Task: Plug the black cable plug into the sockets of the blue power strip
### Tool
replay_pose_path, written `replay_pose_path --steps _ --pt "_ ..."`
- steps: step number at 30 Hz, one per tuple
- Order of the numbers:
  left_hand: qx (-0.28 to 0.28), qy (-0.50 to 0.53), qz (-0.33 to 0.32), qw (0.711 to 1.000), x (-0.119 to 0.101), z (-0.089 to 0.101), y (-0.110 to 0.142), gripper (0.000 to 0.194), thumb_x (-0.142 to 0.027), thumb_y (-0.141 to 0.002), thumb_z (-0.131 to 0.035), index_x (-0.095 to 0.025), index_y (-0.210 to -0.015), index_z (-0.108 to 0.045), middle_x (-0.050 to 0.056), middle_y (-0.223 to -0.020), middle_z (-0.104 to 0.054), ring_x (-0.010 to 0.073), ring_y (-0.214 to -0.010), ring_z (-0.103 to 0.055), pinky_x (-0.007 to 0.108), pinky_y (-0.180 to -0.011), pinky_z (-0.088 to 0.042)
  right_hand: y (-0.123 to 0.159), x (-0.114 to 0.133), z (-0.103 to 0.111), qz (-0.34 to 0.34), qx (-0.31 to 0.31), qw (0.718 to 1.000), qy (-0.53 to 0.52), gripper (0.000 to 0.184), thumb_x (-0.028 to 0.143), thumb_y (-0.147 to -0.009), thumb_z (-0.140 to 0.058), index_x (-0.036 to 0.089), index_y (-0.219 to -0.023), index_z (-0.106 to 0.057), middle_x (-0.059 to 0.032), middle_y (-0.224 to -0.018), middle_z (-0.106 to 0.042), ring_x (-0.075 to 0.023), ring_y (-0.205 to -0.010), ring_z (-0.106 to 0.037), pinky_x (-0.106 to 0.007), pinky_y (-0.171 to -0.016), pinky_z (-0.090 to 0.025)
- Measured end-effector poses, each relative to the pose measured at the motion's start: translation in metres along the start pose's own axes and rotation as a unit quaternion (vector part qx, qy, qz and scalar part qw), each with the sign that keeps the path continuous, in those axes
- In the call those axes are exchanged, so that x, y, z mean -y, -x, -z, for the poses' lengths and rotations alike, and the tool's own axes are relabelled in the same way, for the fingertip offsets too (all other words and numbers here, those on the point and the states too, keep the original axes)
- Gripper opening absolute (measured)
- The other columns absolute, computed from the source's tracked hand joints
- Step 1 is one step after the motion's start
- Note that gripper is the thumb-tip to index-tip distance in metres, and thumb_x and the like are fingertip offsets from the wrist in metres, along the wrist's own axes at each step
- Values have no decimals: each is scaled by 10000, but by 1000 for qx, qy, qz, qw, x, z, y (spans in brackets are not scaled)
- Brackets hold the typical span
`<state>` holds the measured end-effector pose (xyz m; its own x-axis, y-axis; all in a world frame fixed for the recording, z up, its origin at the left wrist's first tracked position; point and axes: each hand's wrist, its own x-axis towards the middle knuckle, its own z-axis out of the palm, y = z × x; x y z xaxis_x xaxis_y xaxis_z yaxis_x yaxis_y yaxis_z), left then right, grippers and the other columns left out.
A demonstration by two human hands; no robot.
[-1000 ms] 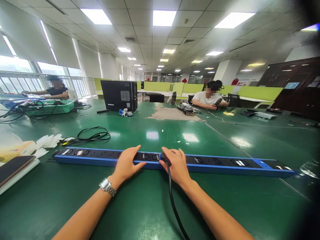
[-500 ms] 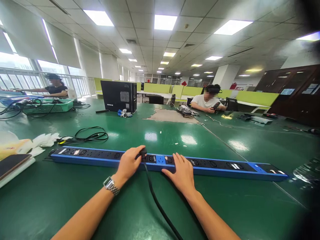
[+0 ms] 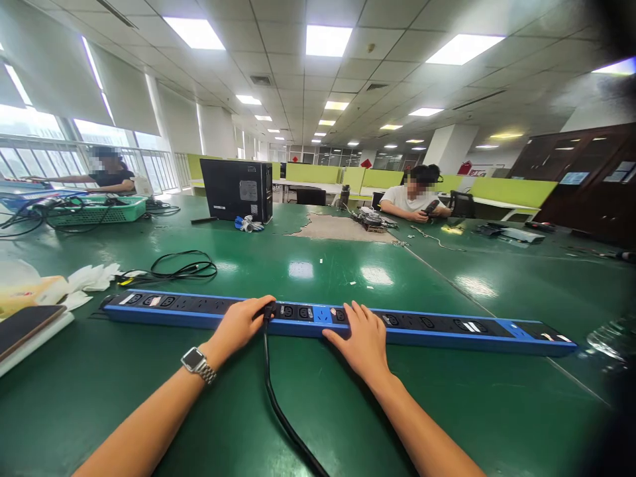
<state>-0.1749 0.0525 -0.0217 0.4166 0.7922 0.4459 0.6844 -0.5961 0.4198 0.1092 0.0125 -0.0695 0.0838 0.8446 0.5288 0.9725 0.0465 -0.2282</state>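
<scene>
A long blue and black power strip (image 3: 447,336) lies across the green table in front of me. My left hand (image 3: 242,324) is closed on a black power plug (image 3: 268,310) at the strip, left of its middle blue socket. Whether the plug sits in a socket is hard to tell. From the plug a thick black cable (image 3: 278,411) runs down toward me. My right hand (image 3: 365,338) rests on the strip just right of that blue socket, fingers stretched over the top and thumb along the front edge.
Coiled black cable (image 3: 183,266) lies behind the strip's left part. A phone (image 3: 30,328) and white tissues (image 3: 94,278) are at the left. Farther back stand a green basket (image 3: 119,209) and a black computer case (image 3: 233,192). Two people sit beyond, one holding a dark object.
My left hand has moved a little left along the strip, bringing the plug and its cable with it. The right hand stays at the same place on the strip.
</scene>
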Motion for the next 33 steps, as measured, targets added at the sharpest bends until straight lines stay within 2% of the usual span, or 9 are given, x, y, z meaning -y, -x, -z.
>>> replay_pose_path --steps 4,8,11,14,17,19,21,27,33 --pt "-14 -67 8 998 6 -10 7 425 -300 -888 -500 -251 -1309 -537 66 -1254 -651 242 -1205 -562 445 -1078 -379 -6 36 5 50 0 998 -47 652 562 -800 -600 153 -1303 -534 -144 -1376 -535 -326 -1293 -423 -516 -1061 -288" --pt "3 -99 14 995 6 -6 12 868 -326 -764 -641 -210 -1504 -203 102 -1296 -611 265 -1231 -535 516 -1107 -314 -21 94 5 134 15 984 -118 551 452 -804 -636 191 -1282 -549 -109 -1291 -603 -278 -1206 -486 -452 -1017 -352" --pt "-4 -119 14 993 7 -6 14 859 -234 -753 -605 -215 -1506 -191 107 -1325 -587 259 -1235 -530 488 -1096 -330 -35 130 0 196 40 970 -139 359 364 -825 -624 238 -1161 -624 -67 -1107 -694 -239 -1042 -565 -409 -924 -407" --pt "-8 -130 19 991 10 -8 14 808 -233 -770 -608 -223 -1489 -239 109 -1342 -576 261 -1241 -526 481 -1096 -332 -44 136 -3 209 35 967 -143 242 304 -871 -570 233 -1086 -654 -62 -1015 -718 -217 -951 -588 -382 -869 -424" --pt "-4 -140 23 990 11 -10 13 810 -308 -766 -678 -223 -1468 -283 118 -1363 -562 285 -1254 -516 489 -1092 -339 -50 107 2 132 -54 973 -184 298 344 -915 -503 196 -1138 -635 -92 -1058 -709 -225 -959 -596 -376 -856 -442" --pt "1 -143 22 990 11 -9 13 809 -340 -762 -703 -231 -1458 -305 114 -1375 -555 292 -1262 -511 491 -1097 -335 -53 73 11 67 -127 964 -224 345 411 -912 -491 188 -1125 -645 -98 -1035 -712 -235 -948 -612 -378 -849 -462" --pt "4 -144 26 989 10 -9 13 798 -351 -768 -706 -231 -1454 -317 112 -1375 -557 290 -1271 -505 491 -1107 -324 -54 35 24 20 -156 955 -250 405 483 -887 -500 181 -1109 -655 -104 -1014 -715 -240 -929 -633 -380 -844 -480" --pt "4 -142 34 989 7 -7 13 767 -359 -762 -714 -219 -1431 -365 110 -1374 -559 284 -1272 -508 497 -1118 -316 -38 -59 51 -56 -63 966 -243 472 579 -779 -576 201 -1045 -674 -78 -928 -732 -234 -816 -675 -363 -788 -505" --pt "-8 -152 30 988 10 -10 13 715 -387 -765 -708 -215 -1398 -424 120 -1342 -584 289 -1256 -523 502 -1114 -329 -23 -90 42 -34 -28 975 -220 432 561 -809 -540 221 -1031 -686 -71 -923 -730 -225 -831 -675 -349 -787 -509"
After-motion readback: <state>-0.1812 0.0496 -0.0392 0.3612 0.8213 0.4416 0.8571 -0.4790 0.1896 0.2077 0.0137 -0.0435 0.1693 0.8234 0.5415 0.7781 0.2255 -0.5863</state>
